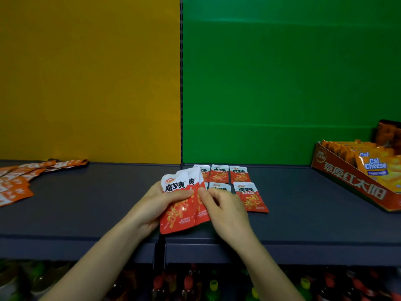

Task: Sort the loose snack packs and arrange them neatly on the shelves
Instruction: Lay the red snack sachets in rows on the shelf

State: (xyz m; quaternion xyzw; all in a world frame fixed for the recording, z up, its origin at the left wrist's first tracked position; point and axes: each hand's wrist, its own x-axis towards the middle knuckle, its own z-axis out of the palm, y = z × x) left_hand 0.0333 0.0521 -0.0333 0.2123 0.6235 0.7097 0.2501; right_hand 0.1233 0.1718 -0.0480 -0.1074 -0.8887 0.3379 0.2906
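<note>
My left hand (156,203) holds a small fanned stack of red-and-white snack packs (180,205) upright over the dark grey shelf (97,213). My right hand (223,210) pinches the right edge of that stack with thumb and forefinger. Behind the hands, several matching red packs (238,174) lie flat in two neat rows on the shelf, in front of the green back panel. The nearest one (251,197) sits just right of my right hand. The pack in the second row's middle is partly hidden by my fingers.
A loose spread of orange-and-white packs (19,181) lies at the shelf's far left before the yellow panel. An orange display carton of Cal Cheese wafers (355,181) stands at the right. Bottles (186,285) fill the shelf below.
</note>
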